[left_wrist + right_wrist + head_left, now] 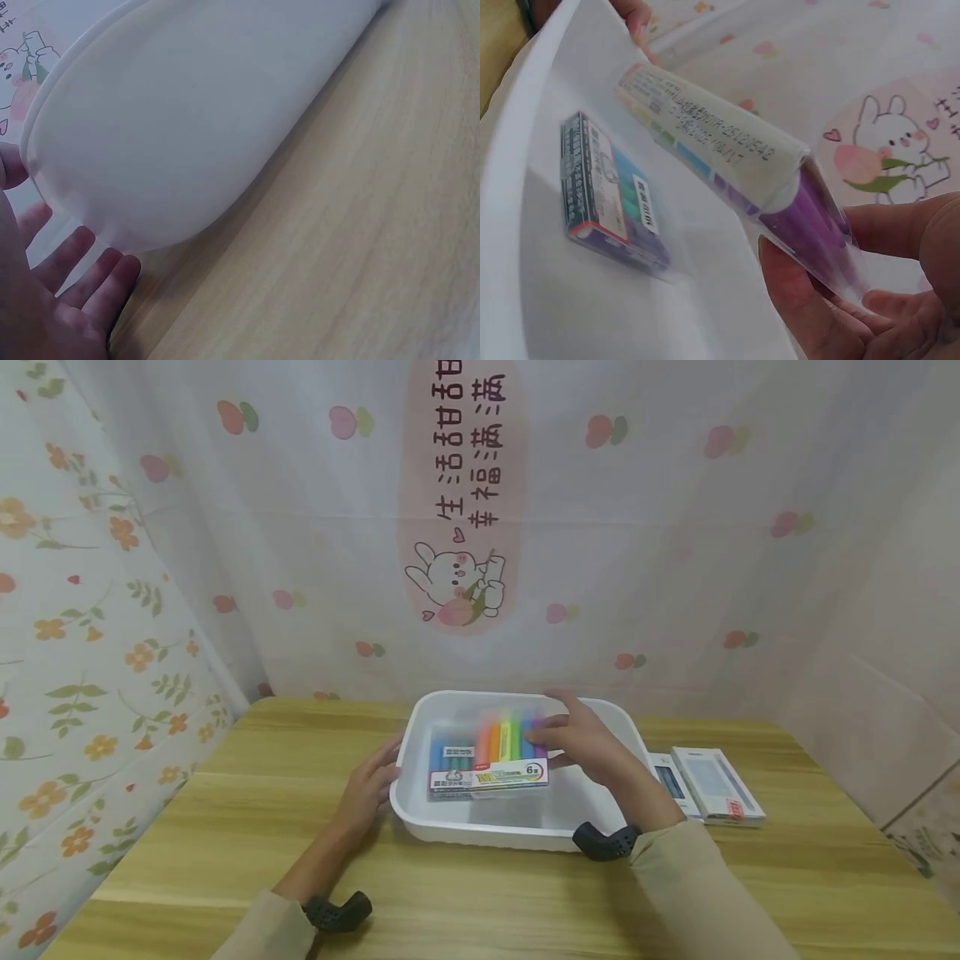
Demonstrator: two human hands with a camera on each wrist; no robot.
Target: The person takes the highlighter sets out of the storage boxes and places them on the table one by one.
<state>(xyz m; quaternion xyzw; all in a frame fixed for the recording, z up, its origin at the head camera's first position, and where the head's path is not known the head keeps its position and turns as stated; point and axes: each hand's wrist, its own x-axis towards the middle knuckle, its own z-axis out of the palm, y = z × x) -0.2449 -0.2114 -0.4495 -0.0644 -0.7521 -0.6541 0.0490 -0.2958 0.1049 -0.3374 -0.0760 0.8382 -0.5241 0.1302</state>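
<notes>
My right hand [581, 735] pinches the end of a clear pack of highlighters [705, 135] in bright colours, held tilted above a white plastic bin [517, 839]. Beneath it, a second clear pack of blue and purple sticks or pens [615, 187] lies on the bin's floor; in the head view the held pack partly covers it. My left hand [367, 785] rests against the outside of the bin's left end. In the left wrist view its fingers [67, 259] are extended, their tips touching the wall near the rim.
Two flat white boxes [716, 785] lie on the wooden table [480, 902] just right of the bin, one partly behind my right forearm. A printed curtain [675, 568] hangs behind the table, and a floral cloth [97, 710] hangs along the left.
</notes>
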